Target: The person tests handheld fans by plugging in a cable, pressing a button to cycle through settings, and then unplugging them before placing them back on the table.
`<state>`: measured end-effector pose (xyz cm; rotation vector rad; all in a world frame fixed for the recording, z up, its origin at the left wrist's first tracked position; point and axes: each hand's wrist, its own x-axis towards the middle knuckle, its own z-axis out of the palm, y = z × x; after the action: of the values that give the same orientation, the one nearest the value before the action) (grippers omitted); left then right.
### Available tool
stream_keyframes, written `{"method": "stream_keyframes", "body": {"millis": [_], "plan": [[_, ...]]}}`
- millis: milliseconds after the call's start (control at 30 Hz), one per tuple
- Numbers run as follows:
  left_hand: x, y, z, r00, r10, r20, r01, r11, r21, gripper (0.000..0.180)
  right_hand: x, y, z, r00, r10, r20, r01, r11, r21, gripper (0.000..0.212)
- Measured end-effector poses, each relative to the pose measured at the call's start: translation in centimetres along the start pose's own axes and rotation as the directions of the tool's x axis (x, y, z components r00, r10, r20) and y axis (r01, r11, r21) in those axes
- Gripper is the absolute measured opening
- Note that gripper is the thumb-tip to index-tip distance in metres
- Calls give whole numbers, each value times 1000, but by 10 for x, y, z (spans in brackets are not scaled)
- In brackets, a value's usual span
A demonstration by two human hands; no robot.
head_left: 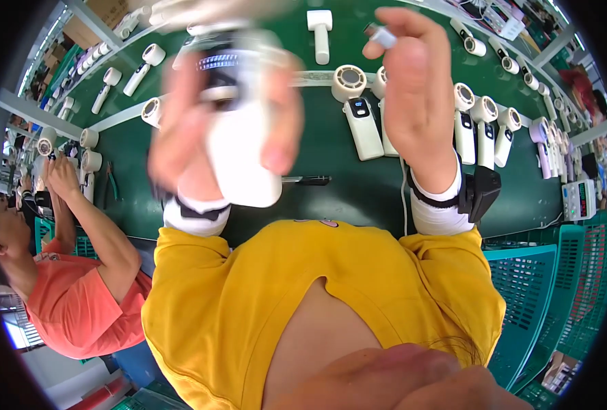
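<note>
Raised close to the camera, my left hand (180, 133) is wrapped round a white handheld fan (243, 160). Motion blurs it; a dark panel with a lit display shows on its body, and its head is smeared at the top edge. My right hand (420, 102) is up on the other side, thumb and fingers pinching a small light-coloured cable plug (384, 37) with a metal tip. A white cable (405, 198) hangs below that wrist to the table. Between my arms a black pen (312, 180) lies on the green table (331, 147).
White handheld fans (363, 130) lie in a row beyond my right wrist, with another fan (319, 37) farther back. Pliers (113, 181) lie at left, near a co-worker in an orange shirt (78, 301). At right are a small meter (579, 200) and teal crates (522, 287).
</note>
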<state>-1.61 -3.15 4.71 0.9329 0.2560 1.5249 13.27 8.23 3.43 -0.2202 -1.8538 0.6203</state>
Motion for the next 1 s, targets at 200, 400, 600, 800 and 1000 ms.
{"method": "stream_keyframes", "body": {"millis": [200, 400, 600, 800, 1000], "plan": [[-59, 19, 31, 848, 527, -58, -368, 664, 651, 42, -1, 3, -2, 982, -178, 65, 186, 973, -134, 15], [-58, -11, 29, 488, 677, 551, -738, -17, 674, 39, 2, -1, -4, 971, -230, 72, 236, 965, -109, 19], [-30, 28, 15, 980, 111, -167, -49, 940, 338, 44, 4, -18, -11, 958, 103, 268, -149, 976, 158, 17], [-1, -12, 5, 979, -123, -160, 173, 920, 353, 44, -3, -17, -11, 912, 81, 403, -179, 961, 212, 16], [0, -15, -8, 982, -185, -46, 190, 942, 276, 47, 3, -21, -25, 767, 148, 624, -277, 954, 115, 20]]}}
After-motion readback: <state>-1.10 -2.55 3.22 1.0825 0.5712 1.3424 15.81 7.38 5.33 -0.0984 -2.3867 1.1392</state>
